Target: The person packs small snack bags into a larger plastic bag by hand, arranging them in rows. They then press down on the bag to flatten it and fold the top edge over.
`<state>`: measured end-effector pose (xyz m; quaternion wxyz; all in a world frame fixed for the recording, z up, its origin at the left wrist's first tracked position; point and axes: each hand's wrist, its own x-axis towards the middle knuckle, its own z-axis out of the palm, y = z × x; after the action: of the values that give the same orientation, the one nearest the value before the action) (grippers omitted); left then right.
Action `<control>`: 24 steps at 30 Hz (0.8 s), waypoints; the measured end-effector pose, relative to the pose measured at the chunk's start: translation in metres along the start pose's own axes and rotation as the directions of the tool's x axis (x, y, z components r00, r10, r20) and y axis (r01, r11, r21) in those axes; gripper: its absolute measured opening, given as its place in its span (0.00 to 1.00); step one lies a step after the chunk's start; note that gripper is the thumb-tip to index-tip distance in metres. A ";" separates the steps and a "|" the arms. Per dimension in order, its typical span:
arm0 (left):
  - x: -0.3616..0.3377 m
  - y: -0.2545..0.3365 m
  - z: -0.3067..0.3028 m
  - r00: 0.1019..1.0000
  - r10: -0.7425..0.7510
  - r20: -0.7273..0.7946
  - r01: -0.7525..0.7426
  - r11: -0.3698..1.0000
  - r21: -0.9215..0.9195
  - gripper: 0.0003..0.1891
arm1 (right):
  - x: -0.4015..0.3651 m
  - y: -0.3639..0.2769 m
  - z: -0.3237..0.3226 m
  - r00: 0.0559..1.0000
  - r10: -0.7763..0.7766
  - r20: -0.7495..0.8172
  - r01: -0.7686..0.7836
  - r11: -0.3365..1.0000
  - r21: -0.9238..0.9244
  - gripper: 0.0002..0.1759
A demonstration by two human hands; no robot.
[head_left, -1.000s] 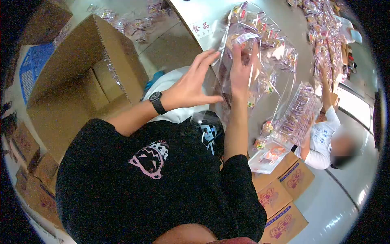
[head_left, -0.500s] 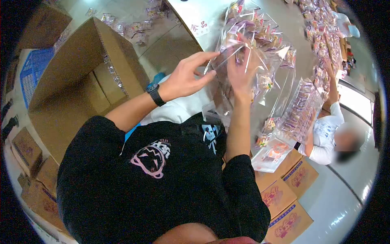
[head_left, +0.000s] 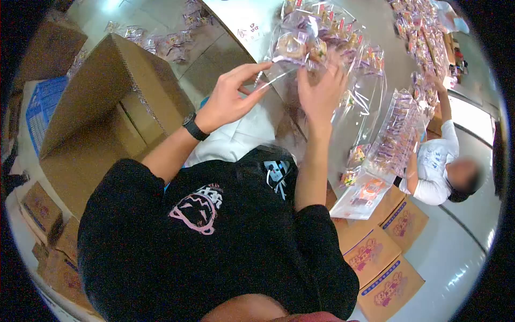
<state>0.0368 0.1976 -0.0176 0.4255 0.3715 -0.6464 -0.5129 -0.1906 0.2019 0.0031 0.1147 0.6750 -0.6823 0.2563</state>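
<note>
My left hand (head_left: 233, 96), with a black watch on its wrist, has thumb and forefinger closed on the edge of a clear plastic bag (head_left: 279, 80). To its right, my right hand (head_left: 322, 94) reaches up against the clear plastic, its thumb and fingers apart and its fingertips partly blurred. Just beyond the fingertips lie small wrapped snack packs (head_left: 291, 47) in clear and purple film. Several more lie behind them on the table. How much of my right hand is inside the bag is hidden by glare.
A large open cardboard box (head_left: 115, 107) stands at left, beside a blue crate (head_left: 45, 110). On the right are a filled clear bag of packs (head_left: 394, 134) and a co-worker in a white shirt (head_left: 434, 161). Printed cartons (head_left: 370, 255) sit below; loose packs (head_left: 171, 43) lie at upper left.
My left hand has moved slightly left and down with the bag's edge. My right hand has come a little lower, its fingers now at the snack packs, which show more clearly.
</note>
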 end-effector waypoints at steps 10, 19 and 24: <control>0.005 -0.002 -0.008 1.000 -0.017 0.015 0.017 0.999 0.041 0.22 | 0.015 -0.014 0.015 0.996 0.079 0.033 -0.084 0.980 0.182 0.29; -0.005 0.010 0.004 0.830 0.557 -0.039 -0.513 0.789 0.338 0.16 | 0.019 -0.021 0.021 0.995 -0.069 0.068 0.030 0.886 0.463 0.37; -0.037 0.069 0.050 0.955 0.273 0.117 -0.276 0.961 0.004 0.17 | 0.022 -0.015 0.013 0.993 -0.092 0.080 0.034 0.837 0.546 0.41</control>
<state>0.0002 0.2621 0.0378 0.4507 0.2522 -0.7204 -0.4629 -0.1747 0.1769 0.0060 -0.1086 0.7142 -0.5639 0.4002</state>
